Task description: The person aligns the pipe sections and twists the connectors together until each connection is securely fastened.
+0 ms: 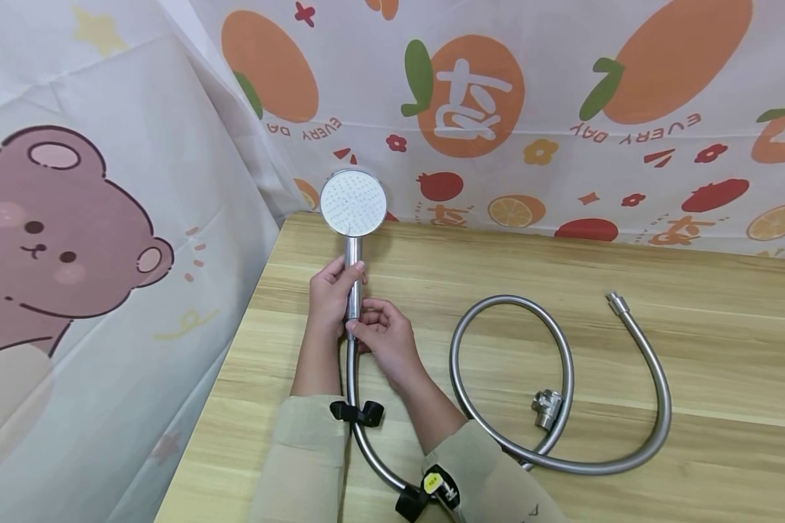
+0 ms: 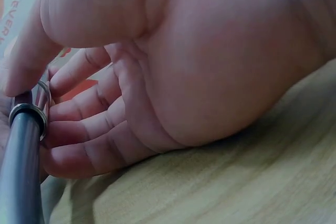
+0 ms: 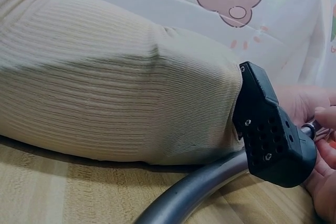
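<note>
A shower head (image 1: 354, 203) with a round white spray face and metal handle points to the table's far edge. My left hand (image 1: 328, 298) grips its handle, thumb along the top and fingers beneath. Just below, my right hand (image 1: 389, 341) pinches the connector (image 1: 351, 330) where the handle meets a grey metal shower hose (image 1: 352, 370). In the left wrist view, the ringed end of the hose (image 2: 23, 166) lies beside the left palm (image 2: 220, 61). Only part of the hands shows at the right edge of the right wrist view, behind a black wrist camera (image 3: 273, 129).
The hose runs under the right forearm and loops (image 1: 454, 356) across the wooden table (image 1: 726, 363). Its free threaded end (image 1: 618, 303) lies to the right. Against the loop sits a small chrome valve fitting (image 1: 547, 408). Printed cloths (image 1: 366, 73) hang behind and to the left.
</note>
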Available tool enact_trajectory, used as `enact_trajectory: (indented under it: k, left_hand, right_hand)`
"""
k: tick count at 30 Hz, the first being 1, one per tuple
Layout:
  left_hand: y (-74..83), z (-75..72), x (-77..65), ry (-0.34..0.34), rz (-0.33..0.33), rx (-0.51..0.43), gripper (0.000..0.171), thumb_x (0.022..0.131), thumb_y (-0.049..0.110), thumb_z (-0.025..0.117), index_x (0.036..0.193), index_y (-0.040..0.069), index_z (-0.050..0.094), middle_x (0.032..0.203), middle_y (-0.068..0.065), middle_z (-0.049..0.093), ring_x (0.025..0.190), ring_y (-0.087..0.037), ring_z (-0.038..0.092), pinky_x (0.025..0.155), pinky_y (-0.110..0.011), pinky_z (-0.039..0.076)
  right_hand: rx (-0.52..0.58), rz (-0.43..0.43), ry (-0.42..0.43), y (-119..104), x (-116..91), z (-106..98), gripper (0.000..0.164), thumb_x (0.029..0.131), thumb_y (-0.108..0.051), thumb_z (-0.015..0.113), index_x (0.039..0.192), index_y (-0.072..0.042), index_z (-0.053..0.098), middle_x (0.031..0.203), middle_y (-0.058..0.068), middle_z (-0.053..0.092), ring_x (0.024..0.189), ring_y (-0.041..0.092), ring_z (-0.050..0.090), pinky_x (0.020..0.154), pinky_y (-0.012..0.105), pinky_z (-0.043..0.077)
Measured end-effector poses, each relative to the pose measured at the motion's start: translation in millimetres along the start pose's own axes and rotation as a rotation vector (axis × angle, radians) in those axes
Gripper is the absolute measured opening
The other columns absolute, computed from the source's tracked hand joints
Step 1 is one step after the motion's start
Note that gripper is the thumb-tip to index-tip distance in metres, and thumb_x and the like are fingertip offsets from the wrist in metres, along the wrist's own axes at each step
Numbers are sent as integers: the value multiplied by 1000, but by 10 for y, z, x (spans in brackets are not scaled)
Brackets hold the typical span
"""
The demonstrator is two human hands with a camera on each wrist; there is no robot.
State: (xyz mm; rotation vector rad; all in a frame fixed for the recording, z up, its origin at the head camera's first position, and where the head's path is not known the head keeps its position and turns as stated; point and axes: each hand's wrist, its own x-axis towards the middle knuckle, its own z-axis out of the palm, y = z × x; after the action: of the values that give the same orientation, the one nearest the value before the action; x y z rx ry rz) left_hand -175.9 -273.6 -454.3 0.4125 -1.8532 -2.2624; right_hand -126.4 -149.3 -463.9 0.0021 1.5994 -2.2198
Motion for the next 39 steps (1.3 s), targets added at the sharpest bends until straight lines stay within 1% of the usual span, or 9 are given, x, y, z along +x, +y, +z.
enact_trajectory:
  k: [2,8,16,21,24,30,32,34,39]
  left_hand:
    - [-7,-4,3,-3,-1,-6,48,90,21,73,126,-7,59,71,3,66,63,-9,54,56,-18,43]
    - [-17,-8,12,2,-7,-16,48,89,20,73,126,-8,59,71,2,66,63,-9,55,56,-17,44]
    - [4,11,2,-3,4,-16,41,92,17,70,122,-8,60,69,3,65,62,-9,53,55,-18,42]
    - [7,2,3,5,-10,-24,47,90,19,73,126,-7,60,71,2,65,63,-10,55,56,-18,45]
    - [7,2,1,7,-7,-22,48,89,19,73,127,-7,59,72,2,66,63,-11,55,56,-18,45]
    - [0,7,0,3,11,-1,46,90,21,72,124,-9,60,71,4,65,64,-10,53,57,-19,42]
    - [-3,4,3,0,11,1,46,90,21,72,123,-8,60,71,4,65,64,-10,54,58,-19,43]
    - [-8,-2,8,-2,6,-4,46,90,21,73,123,-8,60,71,3,65,64,-10,54,57,-19,44]
    - [-14,-14,15,-4,-5,-14,47,89,21,74,124,-7,60,72,3,66,63,-10,55,57,-19,45]
  right_hand:
    - [-6,0,2,-1,-1,-1,39,86,-6,73,123,-8,61,94,6,65,72,13,63,60,26,57]
    - [1,7,5,-19,-9,-1,32,91,-6,63,123,-8,62,97,11,69,75,16,66,60,27,58]
    - [6,-2,7,-6,-2,2,40,87,-5,73,124,-7,60,94,5,63,72,12,62,59,25,56]
    - [-6,14,4,-29,-3,4,35,91,-7,67,125,-7,61,97,10,70,74,13,66,61,26,58]
    - [3,20,2,-39,-1,3,33,93,-8,64,126,-7,61,100,12,71,76,13,67,61,25,58]
    - [4,5,9,-14,6,2,39,86,-7,74,123,-8,62,94,5,64,74,11,62,62,25,56]
    - [-4,6,12,-19,0,6,40,85,-6,75,123,-9,62,92,4,64,73,11,63,62,26,56]
    - [-13,9,13,-32,-8,9,39,86,-7,73,124,-10,62,93,6,67,72,12,64,62,26,57]
    - [-6,17,9,-46,-14,9,33,92,-6,64,125,-9,62,99,12,72,75,14,67,62,26,58]
